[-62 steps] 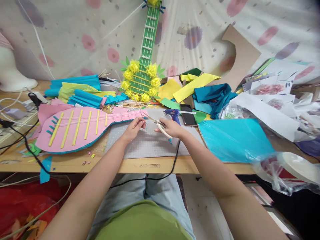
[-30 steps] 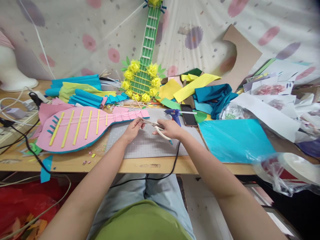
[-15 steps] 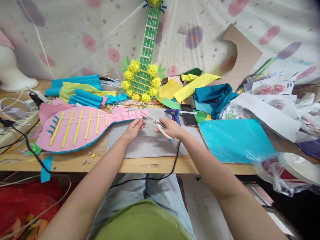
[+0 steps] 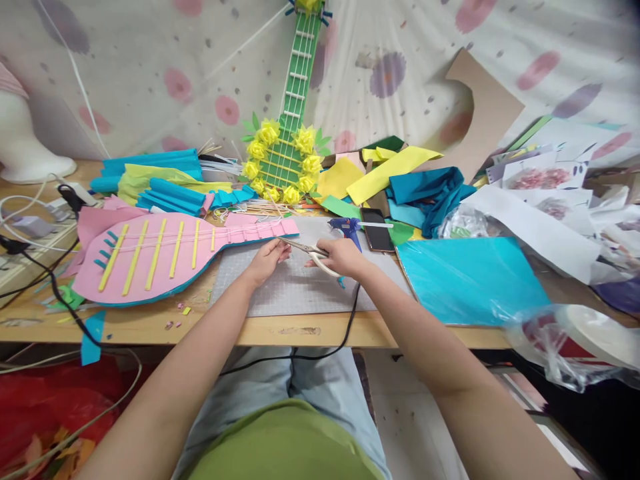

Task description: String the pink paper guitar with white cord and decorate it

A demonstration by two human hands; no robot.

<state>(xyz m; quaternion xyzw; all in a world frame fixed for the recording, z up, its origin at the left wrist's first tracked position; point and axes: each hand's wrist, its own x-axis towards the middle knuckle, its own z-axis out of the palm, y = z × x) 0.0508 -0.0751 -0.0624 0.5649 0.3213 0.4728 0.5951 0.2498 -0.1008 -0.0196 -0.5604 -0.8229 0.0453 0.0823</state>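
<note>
My right hand (image 4: pixel 339 257) grips a pair of scissors (image 4: pixel 325 262) by their white handles. Their blades point left, with the tips close to my left hand (image 4: pixel 270 259). The fingers of that left hand are pinched together near the neck of a pink paper instrument (image 4: pixel 145 257); whatever they hold is too small to make out. Yellow strips and thin pale strings run across the pink body, which has a blue edge. Under both hands lies a grey cutting mat (image 4: pixel 300 293).
A blue glue gun (image 4: pixel 349 230) and a phone (image 4: pixel 377 230) lie behind my right hand. At the back leans a green paper instrument (image 4: pixel 299 80) with yellow flowers. A wrapped blue sheet (image 4: pixel 470 280) lies to the right; a black cable (image 4: pixel 351 313) hangs over the table edge.
The scissors have turned, so their blades lie flatter and their tips have come down beside my left fingers. My left hand has shifted slightly left.
</note>
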